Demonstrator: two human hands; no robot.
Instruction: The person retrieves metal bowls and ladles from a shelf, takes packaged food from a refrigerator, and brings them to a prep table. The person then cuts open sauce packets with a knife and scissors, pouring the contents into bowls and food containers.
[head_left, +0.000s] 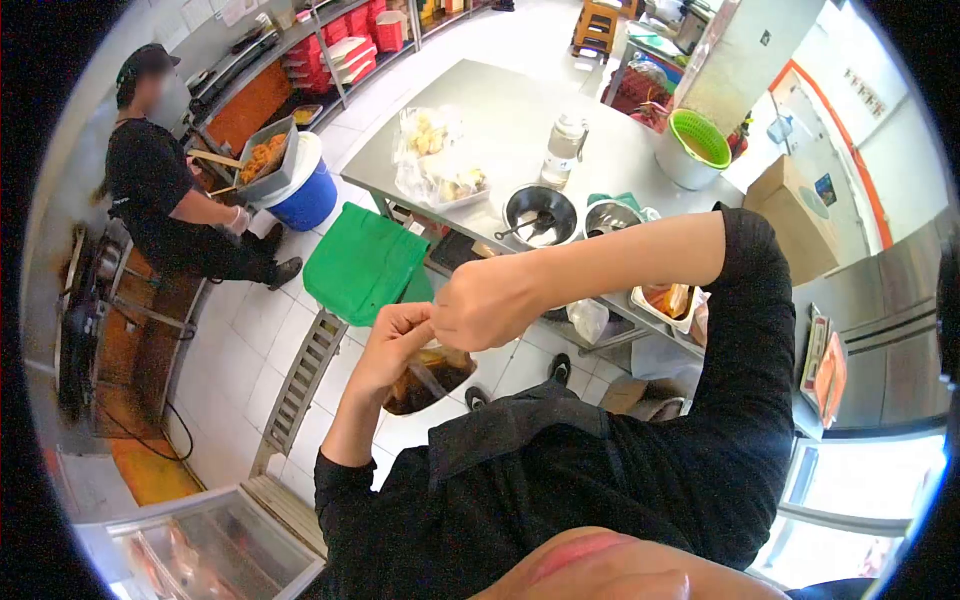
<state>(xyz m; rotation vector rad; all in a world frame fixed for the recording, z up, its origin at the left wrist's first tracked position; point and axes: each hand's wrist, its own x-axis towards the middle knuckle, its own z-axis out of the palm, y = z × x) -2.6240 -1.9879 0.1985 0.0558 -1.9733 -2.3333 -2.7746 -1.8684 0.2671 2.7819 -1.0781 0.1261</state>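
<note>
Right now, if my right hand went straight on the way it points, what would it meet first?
Probably your left hand, just ahead of it; depth is unclear, so they may already touch.

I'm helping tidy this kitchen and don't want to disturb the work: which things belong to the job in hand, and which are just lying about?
Likely in the job:
bag with dark contents
left hand and right hand, closed together at its top

Apparently just about:
clear bottle
green colander
cardboard box
</note>
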